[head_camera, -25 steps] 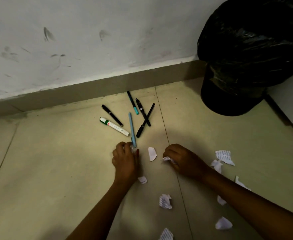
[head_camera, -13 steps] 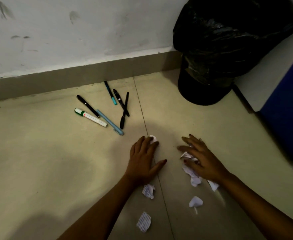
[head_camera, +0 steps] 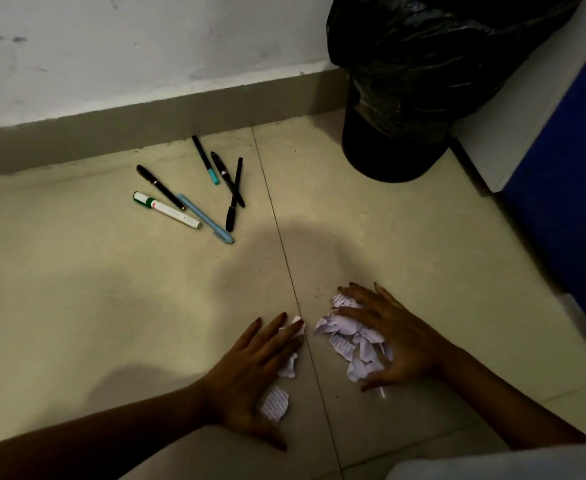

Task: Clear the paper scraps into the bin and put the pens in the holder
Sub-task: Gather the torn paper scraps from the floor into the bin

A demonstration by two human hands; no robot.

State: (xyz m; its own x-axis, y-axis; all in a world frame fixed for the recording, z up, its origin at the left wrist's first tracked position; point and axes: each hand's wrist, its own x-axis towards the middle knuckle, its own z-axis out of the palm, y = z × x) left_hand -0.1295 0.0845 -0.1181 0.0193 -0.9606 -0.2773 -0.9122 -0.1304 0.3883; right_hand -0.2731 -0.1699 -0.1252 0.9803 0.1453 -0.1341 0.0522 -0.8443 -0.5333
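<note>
Fingers (head_camera: 360, 299) of both hands spread flat, partly hiding paper scraps (head_camera: 353, 341), uncountable; six pens (head_camera: 194, 192) far left

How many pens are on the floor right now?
6, clustered near the skirting: black pen, white marker, light blue pen, teal-tipped pen, and two crossed black pens. None appear hidden.
</note>
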